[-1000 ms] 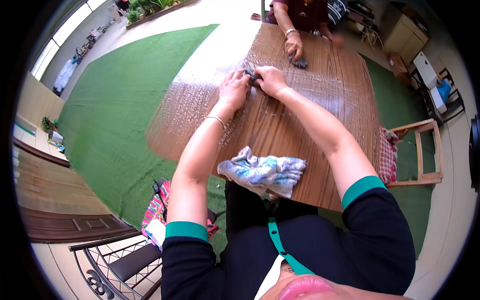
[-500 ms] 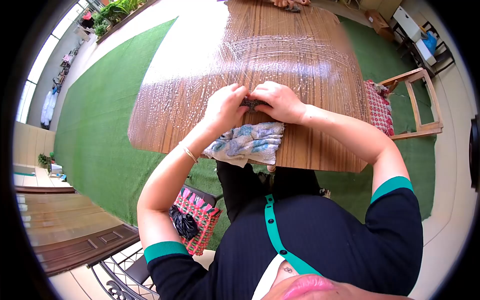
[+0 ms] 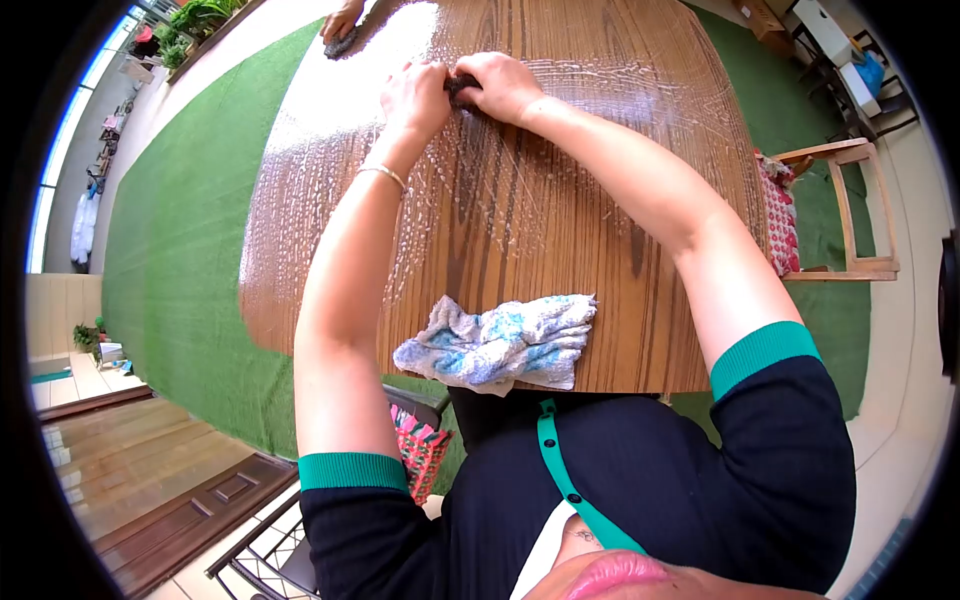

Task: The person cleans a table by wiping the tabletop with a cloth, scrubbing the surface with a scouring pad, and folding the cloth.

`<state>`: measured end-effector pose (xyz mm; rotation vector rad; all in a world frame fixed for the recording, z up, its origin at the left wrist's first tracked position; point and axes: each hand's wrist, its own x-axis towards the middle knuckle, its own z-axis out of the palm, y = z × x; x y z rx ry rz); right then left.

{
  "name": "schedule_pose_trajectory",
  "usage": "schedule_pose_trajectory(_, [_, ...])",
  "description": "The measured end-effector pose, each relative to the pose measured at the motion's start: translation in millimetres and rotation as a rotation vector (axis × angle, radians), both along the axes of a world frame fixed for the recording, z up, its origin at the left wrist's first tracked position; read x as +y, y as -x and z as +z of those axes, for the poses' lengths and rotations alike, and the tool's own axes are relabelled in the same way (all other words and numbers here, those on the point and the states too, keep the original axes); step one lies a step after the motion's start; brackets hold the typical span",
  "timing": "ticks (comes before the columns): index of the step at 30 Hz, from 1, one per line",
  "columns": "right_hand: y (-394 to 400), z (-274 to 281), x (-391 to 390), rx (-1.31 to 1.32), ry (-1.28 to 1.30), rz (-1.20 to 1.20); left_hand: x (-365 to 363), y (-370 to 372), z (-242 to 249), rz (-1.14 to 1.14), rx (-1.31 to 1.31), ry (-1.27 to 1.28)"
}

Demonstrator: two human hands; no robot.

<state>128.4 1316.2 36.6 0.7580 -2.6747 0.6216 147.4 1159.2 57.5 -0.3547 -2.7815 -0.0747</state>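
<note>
Both my arms reach forward over a wet, wood-grain table (image 3: 600,310). A dark scouring pad (image 3: 461,90) is pressed on the tabletop between my hands. My left hand (image 3: 416,98), fingers curled, grips the pad's left side. My right hand (image 3: 500,86) is closed round its right side, thumb underneath. Soapy streaks and droplets surround the pad. Nearer my body, a crumpled white and blue cloth (image 3: 500,342) lies at the table's front edge, apart from both hands.
Another person's hand (image 3: 343,20) holds a dark pad (image 3: 341,44) at the table's far left edge. A wooden chair (image 3: 845,210) with a red patterned seat stands right of the table. Left, a chair with a woven cover (image 3: 420,450) is close by. Green carpet (image 3: 180,250) surrounds the table.
My hands have pushed the scouring pad forward and slightly left, away from the cloth. The other person's hand has moved left along the far side. My view of the table has shifted.
</note>
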Motion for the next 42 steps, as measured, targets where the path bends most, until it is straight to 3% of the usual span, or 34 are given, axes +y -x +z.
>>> schedule_pose_trajectory(4, [41,-6,-12,-0.016,0.028,-0.119,3,36,0,0.072,-0.004,0.022])
schedule_pose_trajectory(5, [53,-8,-9,0.0,0.215,-0.024,2,42,-4,0.035,0.019,-0.078])
schedule_pose_trajectory(6, [52,-5,-11,-0.01,0.192,-0.042,1,44,-7,-0.001,0.045,-0.178])
schedule_pose_trajectory(10, [20,3,-1,-0.041,0.211,0.042,0,34,-12,-0.007,0.101,-0.052])
schedule_pose_trajectory(11, [13,4,5,-0.021,0.223,0.065,-1,22,-12,-0.064,0.098,0.012])
schedule_pose_trajectory(12, [6,9,13,-0.163,0.062,0.055,1,8,-8,-0.126,0.094,0.077])
schedule_pose_trajectory(16, [-54,-2,48,0.012,0.089,0.105,21,-57,4,-0.258,0.045,0.038])
schedule_pose_trajectory(22, [-178,12,121,-0.028,0.073,0.239,67,-174,23,-0.475,-0.12,0.021])
schedule_pose_trajectory(24, [-226,15,152,-0.051,0.117,0.22,68,-214,33,-0.59,-0.143,-0.184])
schedule_pose_trajectory(25, [-247,17,171,-0.055,0.101,0.183,65,-230,37,-0.573,-0.215,-0.303])
schedule_pose_trajectory(29, [-289,35,244,-0.121,0.021,-0.01,28,-287,56,-0.518,-0.164,-0.339])
schedule_pose_trajectory(31, [-294,42,254,-0.16,-0.019,-0.104,7,-306,55,-0.438,-0.237,-0.236])
schedule_pose_trajectory(33, [-291,46,237,-0.194,-0.016,-0.181,-7,-323,49,-0.416,-0.229,-0.216])
schedule_pose_trajectory(36, [-262,28,171,0.003,-0.066,0.051,-20,-334,28,-0.378,-0.128,-0.209])
schedule_pose_trajectory(38, [-245,37,102,-0.004,-0.053,0.208,-22,-339,14,-0.395,-0.068,-0.41])
schedule_pose_trajectory(42, [-196,23,-47,-0.059,0.01,0.414,-15,-344,6,-0.374,0.103,-0.375])
